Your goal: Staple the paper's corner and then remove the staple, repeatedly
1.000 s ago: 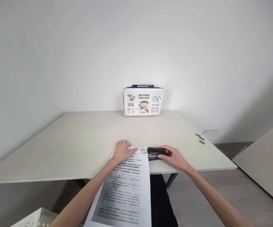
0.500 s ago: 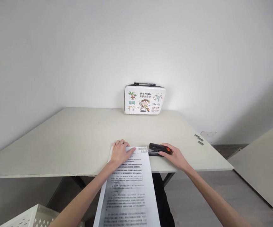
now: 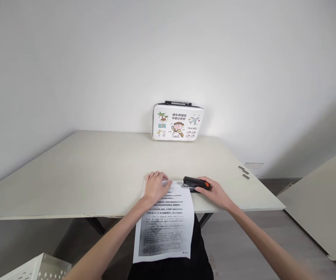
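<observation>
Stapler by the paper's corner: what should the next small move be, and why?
I'd likely press the stapler down with the right hand: it looks open, the upper right corner of the paper seems to sit inside it, and the left hand lies over the sheet's top edge.

- Left hand point(image 3: 157, 187) slid right, taking paper point(image 3: 166, 229) along.
- Paper's top right corner went from just beside stapler point(image 3: 195, 182) to between its arms.
- Stapler's upper arm tilted up versus a second ago.
- Paper's bottom edge came into view.
</observation>
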The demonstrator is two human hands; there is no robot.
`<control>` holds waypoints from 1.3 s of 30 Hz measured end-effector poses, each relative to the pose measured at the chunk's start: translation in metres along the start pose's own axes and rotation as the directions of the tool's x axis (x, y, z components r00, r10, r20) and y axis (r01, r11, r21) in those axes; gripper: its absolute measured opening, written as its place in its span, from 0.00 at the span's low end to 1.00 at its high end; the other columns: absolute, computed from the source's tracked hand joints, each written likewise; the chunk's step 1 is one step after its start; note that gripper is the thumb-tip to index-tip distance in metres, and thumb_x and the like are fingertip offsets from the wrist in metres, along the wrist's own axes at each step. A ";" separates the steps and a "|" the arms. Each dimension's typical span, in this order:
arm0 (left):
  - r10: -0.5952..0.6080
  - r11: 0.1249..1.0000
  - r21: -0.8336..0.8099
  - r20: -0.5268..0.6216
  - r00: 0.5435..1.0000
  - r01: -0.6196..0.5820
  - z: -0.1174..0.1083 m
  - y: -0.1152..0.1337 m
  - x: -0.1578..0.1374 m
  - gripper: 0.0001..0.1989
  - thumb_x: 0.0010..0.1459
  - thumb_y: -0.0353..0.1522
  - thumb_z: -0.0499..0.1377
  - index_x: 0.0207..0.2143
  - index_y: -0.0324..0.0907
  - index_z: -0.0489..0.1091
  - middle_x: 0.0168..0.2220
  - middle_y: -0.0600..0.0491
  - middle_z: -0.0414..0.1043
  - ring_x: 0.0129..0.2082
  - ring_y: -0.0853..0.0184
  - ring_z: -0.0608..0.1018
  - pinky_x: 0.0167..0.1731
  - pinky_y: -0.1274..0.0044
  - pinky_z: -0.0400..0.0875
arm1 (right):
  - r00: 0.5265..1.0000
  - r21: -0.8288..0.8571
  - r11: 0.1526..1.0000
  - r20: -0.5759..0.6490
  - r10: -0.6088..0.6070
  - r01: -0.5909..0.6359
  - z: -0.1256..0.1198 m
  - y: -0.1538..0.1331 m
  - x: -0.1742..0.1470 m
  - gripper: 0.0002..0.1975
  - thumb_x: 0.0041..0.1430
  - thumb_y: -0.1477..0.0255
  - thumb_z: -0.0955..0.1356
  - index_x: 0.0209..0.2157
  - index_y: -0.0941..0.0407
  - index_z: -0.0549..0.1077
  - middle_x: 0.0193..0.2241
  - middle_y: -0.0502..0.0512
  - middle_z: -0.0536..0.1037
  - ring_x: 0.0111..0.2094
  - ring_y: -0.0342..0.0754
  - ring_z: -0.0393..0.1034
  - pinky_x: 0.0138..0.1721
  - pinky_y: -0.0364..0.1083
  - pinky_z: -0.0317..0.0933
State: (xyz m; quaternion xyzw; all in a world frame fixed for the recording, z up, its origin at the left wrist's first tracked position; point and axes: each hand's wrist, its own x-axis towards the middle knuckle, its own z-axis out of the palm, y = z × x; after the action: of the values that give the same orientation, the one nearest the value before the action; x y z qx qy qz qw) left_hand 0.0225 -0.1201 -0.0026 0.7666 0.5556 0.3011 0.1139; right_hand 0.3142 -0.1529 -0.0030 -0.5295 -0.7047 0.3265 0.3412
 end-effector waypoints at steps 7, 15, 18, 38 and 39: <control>0.367 0.928 -0.131 0.169 0.915 -0.348 -0.029 0.012 -0.034 0.13 0.72 0.39 0.54 0.50 0.51 0.76 0.55 0.49 0.73 0.62 0.54 0.69 0.61 0.60 0.66 | 0.999 -0.093 0.995 0.026 -0.018 0.020 -0.007 -0.021 0.007 0.23 0.70 0.49 0.59 0.51 0.49 0.75 0.51 0.56 0.80 0.49 0.56 0.74 0.51 0.53 0.67; 0.487 0.866 -0.047 0.298 0.821 -0.497 -0.020 0.016 -0.048 0.22 0.75 0.45 0.46 0.66 0.56 0.66 0.74 0.56 0.50 0.74 0.54 0.51 0.71 0.56 0.49 | 0.993 -0.331 0.937 0.004 0.114 -0.106 0.012 -0.051 0.048 0.36 0.72 0.45 0.48 0.54 0.52 0.74 0.59 0.61 0.75 0.61 0.61 0.66 0.61 0.58 0.58; 0.487 0.855 0.007 0.334 0.807 -0.519 -0.018 0.016 -0.046 0.25 0.75 0.47 0.45 0.69 0.56 0.62 0.76 0.57 0.44 0.75 0.53 0.48 0.72 0.55 0.45 | 0.974 -0.372 0.911 0.067 0.215 -0.176 0.016 -0.064 0.062 0.42 0.70 0.43 0.44 0.59 0.53 0.72 0.63 0.62 0.72 0.64 0.63 0.63 0.64 0.59 0.55; 0.489 0.853 0.005 0.342 0.803 -0.522 -0.007 0.010 -0.046 0.26 0.76 0.48 0.42 0.71 0.57 0.58 0.76 0.56 0.43 0.75 0.55 0.49 0.72 0.58 0.43 | 0.970 -0.424 0.905 0.203 0.137 -0.039 0.025 -0.066 0.070 0.41 0.70 0.44 0.42 0.64 0.48 0.68 0.66 0.53 0.69 0.66 0.59 0.63 0.64 0.55 0.56; 0.488 0.854 0.006 0.340 0.804 -0.521 -0.007 0.010 -0.046 0.26 0.76 0.48 0.42 0.71 0.57 0.58 0.76 0.56 0.43 0.75 0.55 0.49 0.72 0.58 0.43 | 0.969 -0.430 0.902 0.205 0.135 -0.035 0.025 -0.066 0.070 0.41 0.70 0.44 0.42 0.64 0.47 0.68 0.66 0.53 0.69 0.66 0.58 0.63 0.64 0.55 0.57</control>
State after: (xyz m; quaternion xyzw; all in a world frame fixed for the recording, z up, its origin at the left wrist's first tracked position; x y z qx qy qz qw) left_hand 0.0168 -0.1666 -0.0077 0.9303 0.3190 0.1616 0.0820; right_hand 0.2443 -0.1022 0.0468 -0.5800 -0.7693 0.2395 0.1200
